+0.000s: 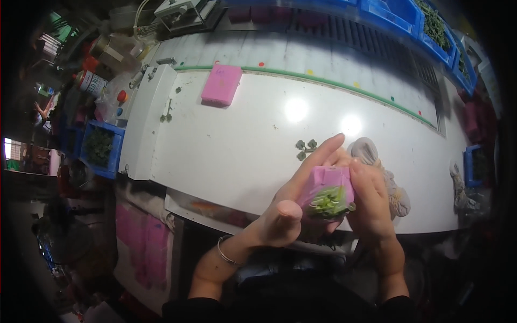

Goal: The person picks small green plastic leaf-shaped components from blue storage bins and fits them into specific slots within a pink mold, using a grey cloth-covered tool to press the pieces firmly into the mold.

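Between my hands is a bundle of green stems (329,201) in a pink wrap (329,175), cut ends facing me, above the table's near edge. My left hand (285,212) cups its left side, with the thumb standing away and the index finger stretched forward. On the opposite side my right hand (372,200) grips the wrap, its thumb near the upper edge. Some fingertips are hidden behind the bundle. Just beyond my hands lies a small leafy sprig (306,149). Crumpled pale gloves or cloth (397,199) lie beside my right hand.
A pink block (222,85) sits toward the back left of the white table (237,145), near another sprig (168,113). Blue crates with greenery (396,21) line the far right; another blue crate (114,161) stands left. Pink sheets (142,245) hang at lower left.
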Demonstrator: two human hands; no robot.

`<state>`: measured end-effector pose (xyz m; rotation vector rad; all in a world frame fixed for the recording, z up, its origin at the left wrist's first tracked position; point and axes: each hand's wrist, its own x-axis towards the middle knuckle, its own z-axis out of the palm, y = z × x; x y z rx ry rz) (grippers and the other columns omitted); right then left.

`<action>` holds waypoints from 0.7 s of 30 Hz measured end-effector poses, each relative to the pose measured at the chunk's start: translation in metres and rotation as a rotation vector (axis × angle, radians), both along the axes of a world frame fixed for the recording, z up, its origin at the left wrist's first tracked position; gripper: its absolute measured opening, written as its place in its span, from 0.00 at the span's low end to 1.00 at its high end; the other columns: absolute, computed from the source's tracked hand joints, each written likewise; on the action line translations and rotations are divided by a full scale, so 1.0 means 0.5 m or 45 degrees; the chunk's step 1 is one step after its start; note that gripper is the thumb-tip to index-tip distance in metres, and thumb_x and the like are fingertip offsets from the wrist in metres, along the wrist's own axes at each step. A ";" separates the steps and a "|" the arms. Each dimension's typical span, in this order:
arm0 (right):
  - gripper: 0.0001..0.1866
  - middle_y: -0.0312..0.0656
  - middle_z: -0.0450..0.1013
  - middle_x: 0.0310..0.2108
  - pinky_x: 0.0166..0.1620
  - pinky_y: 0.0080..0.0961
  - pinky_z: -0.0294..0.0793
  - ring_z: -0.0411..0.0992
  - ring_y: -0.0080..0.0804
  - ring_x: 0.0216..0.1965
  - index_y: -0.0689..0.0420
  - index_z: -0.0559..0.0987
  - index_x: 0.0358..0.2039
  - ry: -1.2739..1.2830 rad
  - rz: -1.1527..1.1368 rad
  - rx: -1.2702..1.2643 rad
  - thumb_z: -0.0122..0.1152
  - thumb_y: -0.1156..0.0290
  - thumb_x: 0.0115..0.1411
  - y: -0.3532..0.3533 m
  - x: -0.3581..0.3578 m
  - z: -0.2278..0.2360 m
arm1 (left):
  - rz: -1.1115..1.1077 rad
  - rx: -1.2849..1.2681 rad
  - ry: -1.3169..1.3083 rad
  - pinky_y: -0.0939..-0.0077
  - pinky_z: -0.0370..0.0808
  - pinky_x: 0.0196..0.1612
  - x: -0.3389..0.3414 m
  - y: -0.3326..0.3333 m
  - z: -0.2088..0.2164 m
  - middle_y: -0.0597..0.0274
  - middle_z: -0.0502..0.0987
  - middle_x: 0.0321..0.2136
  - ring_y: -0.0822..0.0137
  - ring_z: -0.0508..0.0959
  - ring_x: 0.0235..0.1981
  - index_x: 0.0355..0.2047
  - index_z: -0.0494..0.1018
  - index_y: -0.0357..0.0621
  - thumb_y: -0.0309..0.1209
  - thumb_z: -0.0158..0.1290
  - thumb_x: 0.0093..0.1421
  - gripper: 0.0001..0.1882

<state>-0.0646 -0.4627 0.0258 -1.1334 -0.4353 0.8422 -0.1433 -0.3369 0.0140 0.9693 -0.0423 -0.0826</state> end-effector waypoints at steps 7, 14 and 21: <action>0.25 0.40 0.72 0.29 0.19 0.09 0.66 0.67 0.17 0.17 0.67 0.70 0.44 0.173 -0.050 -0.399 0.30 0.58 0.67 0.008 -0.009 -0.012 | -0.007 -0.027 -0.065 0.84 0.69 0.29 0.005 -0.003 -0.049 0.56 0.66 0.37 0.73 0.71 0.25 0.52 0.55 0.35 0.69 0.38 0.49 0.47; 0.09 0.40 0.68 0.25 0.22 0.11 0.63 0.67 0.20 0.19 0.65 0.74 0.38 -0.904 -0.587 -0.290 0.46 0.81 0.59 -0.038 -0.065 -0.041 | 0.217 0.013 -0.074 0.87 0.67 0.21 0.007 -0.013 -0.058 0.61 0.69 0.27 0.76 0.70 0.20 0.45 0.57 0.36 0.66 0.33 0.54 0.40; 0.10 0.42 0.69 0.24 0.22 0.13 0.65 0.68 0.21 0.19 0.67 0.75 0.35 -1.262 -0.592 -0.266 0.51 0.89 0.53 -0.025 -0.081 -0.047 | 0.417 0.125 -0.059 0.88 0.67 0.20 0.010 -0.026 -0.066 0.62 0.69 0.23 0.78 0.70 0.19 0.44 0.58 0.37 0.64 0.29 0.57 0.38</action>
